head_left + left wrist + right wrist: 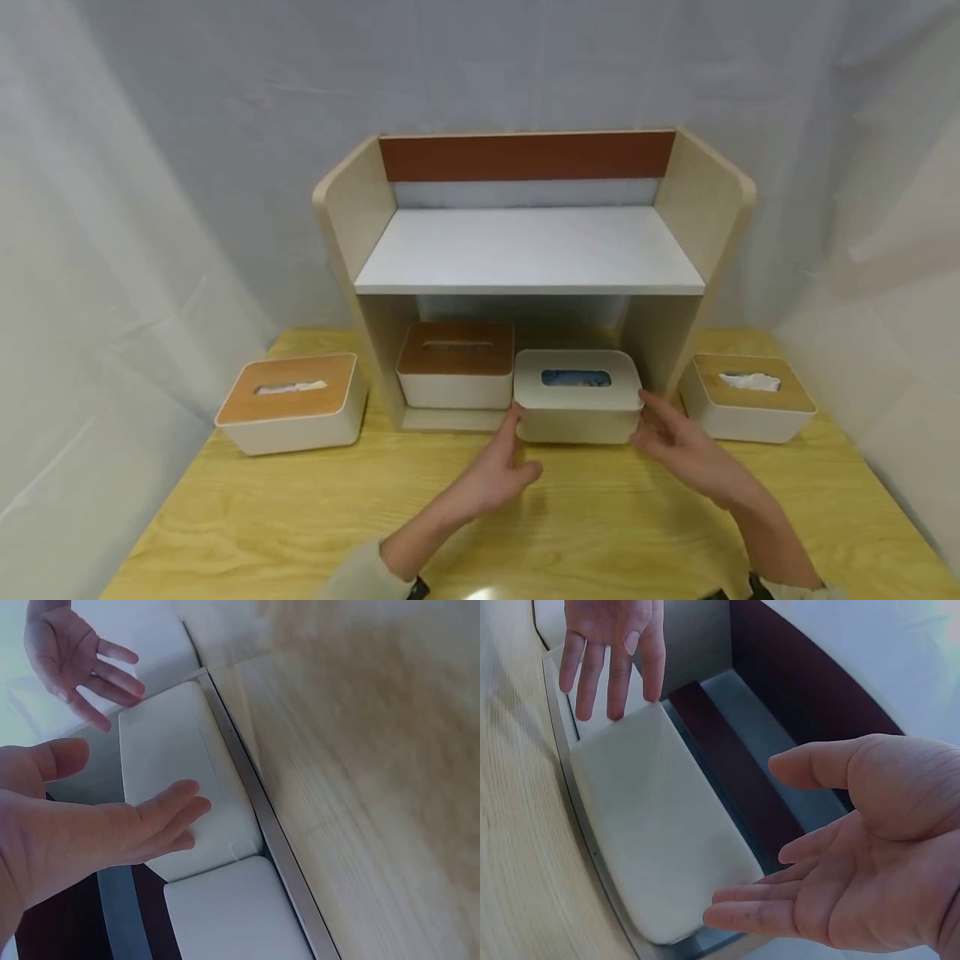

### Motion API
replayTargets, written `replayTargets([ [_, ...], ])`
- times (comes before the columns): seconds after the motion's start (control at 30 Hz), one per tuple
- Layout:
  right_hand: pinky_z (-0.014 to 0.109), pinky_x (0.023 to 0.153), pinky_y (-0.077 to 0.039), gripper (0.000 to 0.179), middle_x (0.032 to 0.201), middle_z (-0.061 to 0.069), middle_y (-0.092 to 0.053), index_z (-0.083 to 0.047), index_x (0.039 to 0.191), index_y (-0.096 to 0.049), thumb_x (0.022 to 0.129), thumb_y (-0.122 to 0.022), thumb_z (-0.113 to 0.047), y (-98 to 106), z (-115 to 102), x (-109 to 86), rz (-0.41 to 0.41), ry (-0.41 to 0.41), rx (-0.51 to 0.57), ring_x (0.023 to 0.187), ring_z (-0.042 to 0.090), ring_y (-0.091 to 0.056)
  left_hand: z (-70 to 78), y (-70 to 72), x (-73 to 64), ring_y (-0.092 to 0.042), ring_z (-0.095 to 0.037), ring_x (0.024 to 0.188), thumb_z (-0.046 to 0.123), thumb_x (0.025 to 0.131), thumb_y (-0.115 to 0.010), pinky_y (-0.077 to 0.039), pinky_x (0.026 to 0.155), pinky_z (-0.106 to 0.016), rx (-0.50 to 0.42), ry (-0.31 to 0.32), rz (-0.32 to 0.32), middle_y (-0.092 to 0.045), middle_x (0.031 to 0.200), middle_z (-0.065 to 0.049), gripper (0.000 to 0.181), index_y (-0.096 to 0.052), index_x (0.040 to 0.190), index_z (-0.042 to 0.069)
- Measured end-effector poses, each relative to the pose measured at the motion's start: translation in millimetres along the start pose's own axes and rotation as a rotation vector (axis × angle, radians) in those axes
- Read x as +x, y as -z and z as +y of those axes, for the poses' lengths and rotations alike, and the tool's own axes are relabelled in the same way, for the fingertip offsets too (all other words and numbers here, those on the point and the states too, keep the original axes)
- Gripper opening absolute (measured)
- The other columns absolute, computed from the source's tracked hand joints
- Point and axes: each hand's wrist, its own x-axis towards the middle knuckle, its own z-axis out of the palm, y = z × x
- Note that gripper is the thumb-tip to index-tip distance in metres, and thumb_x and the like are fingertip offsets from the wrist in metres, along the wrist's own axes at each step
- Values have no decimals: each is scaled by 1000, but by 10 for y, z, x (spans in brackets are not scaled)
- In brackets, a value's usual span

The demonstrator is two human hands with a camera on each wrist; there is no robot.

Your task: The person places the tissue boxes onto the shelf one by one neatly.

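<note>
Closest in, a wood-grain table (pixel 570 533) runs under two pale-sleeved forearms, each with something black at the wrist. The left hand (pixel 497 473) reaches forward with its fingers extended and its thumb spread away, fingertips at the left end of a plain white tissue box (pixel 576 427). The right hand (pixel 688 454) slants in from the other side, palm inward, thumb apart, its fingertips at the box's right end; neither hand is curled around it. The box sits at the front of the lower compartment's right half, blue material in its slot, any print too small to read. Wood-topped tissue boxes flank the shelf at left (pixel 303 432) and right (pixel 753 423); a brown-topped tissue box (pixel 457 390) stands inside, left of the white one. The two-tier desktop shelf (pixel 528 250) has a reddish-brown back strip (pixel 528 157), with pale fabric (pixel 525 67) behind.
</note>
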Motion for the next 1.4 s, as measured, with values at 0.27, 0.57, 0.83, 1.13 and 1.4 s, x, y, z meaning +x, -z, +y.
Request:
replayTargets([
  [0.27, 60, 105, -37, 81, 161, 30, -6, 1, 158, -4, 103, -54, -30, -86, -34, -1, -12, 10, -81, 141, 53, -25, 28, -34, -2, -40, -49, 133, 12, 93, -63, -48, 99, -52, 13, -8, 4, -6, 161, -30, 93, 2, 156, -5],
  [0.57, 68, 108, -28, 85, 162, 28, -4, -6, 160, -1, 102, -56, -35, -186, 39, 55, 0, -31, -79, 143, 53, -18, -19, -46, 86, -28, -45, 143, 10, 93, -59, -32, 113, -54, -9, 8, 5, -4, 164, -22, 88, 0, 157, -2],
  [0.83, 68, 111, -21, 94, 160, 23, 22, -14, 158, 16, 102, -56, -35, -276, 85, 135, -9, -63, 5, 146, 51, -5, 29, -108, 107, -2, -36, 151, 12, 94, -59, -10, 120, -53, 57, 15, -23, 3, 163, -24, 90, 4, 157, -2],
  [1.13, 68, 112, -15, 96, 161, 18, 24, -9, 155, 21, 102, -57, -25, -253, 211, 213, 41, 27, 51, 145, 52, 4, 25, -94, 200, 0, -35, 151, 11, 95, -59, -8, 120, -52, 60, 22, -34, 8, 163, -22, 92, 7, 157, 0],
  [1.4, 66, 112, -16, 95, 162, 18, 22, -9, 156, 19, 102, -57, -26, -226, 307, 245, 38, 43, 62, 146, 51, 1, -13, -85, 262, -1, -35, 151, 11, 94, -60, -9, 121, -51, 71, 9, -18, 6, 163, -24, 92, 6, 157, -2],
])
